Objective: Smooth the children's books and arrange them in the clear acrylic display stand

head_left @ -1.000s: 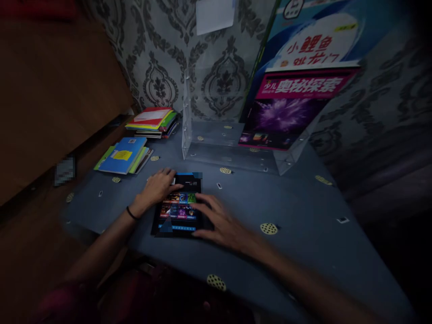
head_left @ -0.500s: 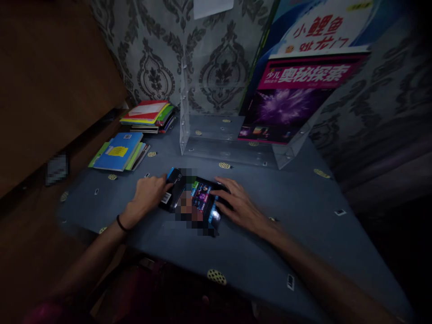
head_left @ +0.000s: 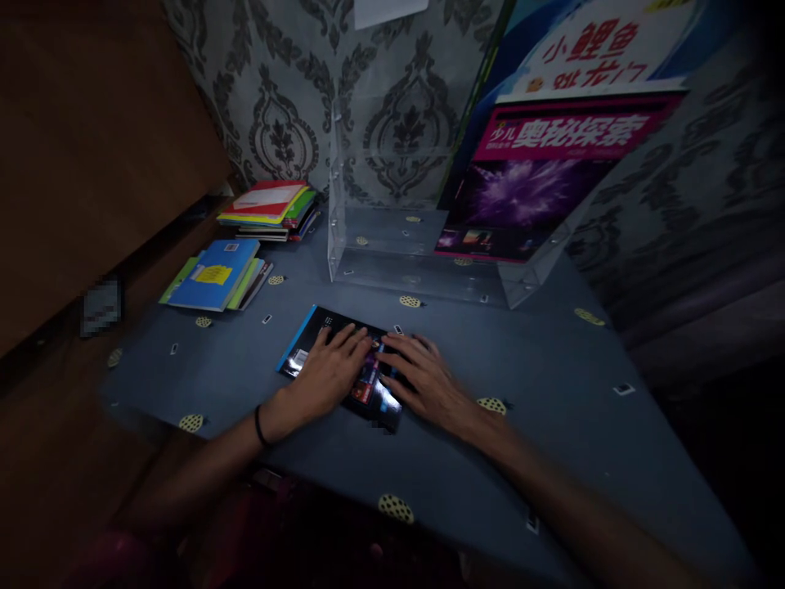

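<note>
A dark, glossy book (head_left: 368,384) with a blue edge strip lies flat on the table, its barcode side up. My left hand (head_left: 334,364) rests on the left and middle of it, fingers stretched over the cover. On the book's right part lies my right hand (head_left: 423,372), palm down with its fingers apart. The fingertips of both hands come close together near the middle of the cover. Neither hand grips anything. Part of the cover is hidden beneath the fingers.
Behind the book stands a clear acrylic rack (head_left: 392,266). A purple-and-black book (head_left: 527,188) and a larger blue book (head_left: 527,49) lean in its right side. At the left are a blue book (head_left: 214,274) on a small pile and a stack of colourful books (head_left: 270,204). Patterned cloth (head_left: 552,352) covers the table.
My left hand has left the book's left edge and moved right onto the cover, its fingers now spread flat. The cover lies flat on the table now. My right hand has barely shifted.
</note>
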`<state>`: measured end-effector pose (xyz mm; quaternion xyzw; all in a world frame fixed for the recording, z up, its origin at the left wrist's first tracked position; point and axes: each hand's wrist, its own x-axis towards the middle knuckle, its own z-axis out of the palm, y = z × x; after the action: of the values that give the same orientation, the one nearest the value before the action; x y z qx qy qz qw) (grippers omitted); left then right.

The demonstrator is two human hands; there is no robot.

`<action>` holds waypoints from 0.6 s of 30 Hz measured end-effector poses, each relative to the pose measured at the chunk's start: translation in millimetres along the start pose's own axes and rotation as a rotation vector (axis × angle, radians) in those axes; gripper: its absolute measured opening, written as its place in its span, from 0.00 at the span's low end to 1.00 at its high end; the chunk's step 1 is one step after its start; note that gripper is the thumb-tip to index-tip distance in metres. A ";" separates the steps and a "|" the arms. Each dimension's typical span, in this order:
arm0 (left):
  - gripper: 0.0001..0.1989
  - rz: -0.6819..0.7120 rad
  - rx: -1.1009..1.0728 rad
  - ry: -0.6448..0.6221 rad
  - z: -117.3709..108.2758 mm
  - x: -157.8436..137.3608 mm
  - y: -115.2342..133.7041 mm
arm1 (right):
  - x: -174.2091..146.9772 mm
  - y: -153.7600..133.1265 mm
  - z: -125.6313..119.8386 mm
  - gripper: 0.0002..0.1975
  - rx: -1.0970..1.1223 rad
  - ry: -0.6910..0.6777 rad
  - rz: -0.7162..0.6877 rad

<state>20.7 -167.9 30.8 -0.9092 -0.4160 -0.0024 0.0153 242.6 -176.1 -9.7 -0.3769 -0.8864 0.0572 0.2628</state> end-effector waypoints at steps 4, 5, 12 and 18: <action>0.22 -0.142 0.012 -0.004 -4.1 2.7 -23.1 | -0.6 0.8 1.0 0.15 0.007 0.006 0.011; 0.21 -0.178 0.017 0.001 -4.9 2.7 -29.6 | -0.8 1.0 1.5 0.15 0.015 0.005 0.017; 0.19 -0.306 0.030 0.028 -1.7 0.2 -56.2 | -1.5 0.2 1.2 0.15 0.024 0.008 0.025; 0.20 -0.295 0.022 0.074 4.2 0.0 -56.7 | 3.1 1.6 -2.8 0.15 0.133 0.023 0.084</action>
<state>-22.2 -130.7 28.1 -0.8372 -0.5443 -0.0336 0.0399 243.3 -173.0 -6.4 -0.3962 -0.8609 0.1226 0.2947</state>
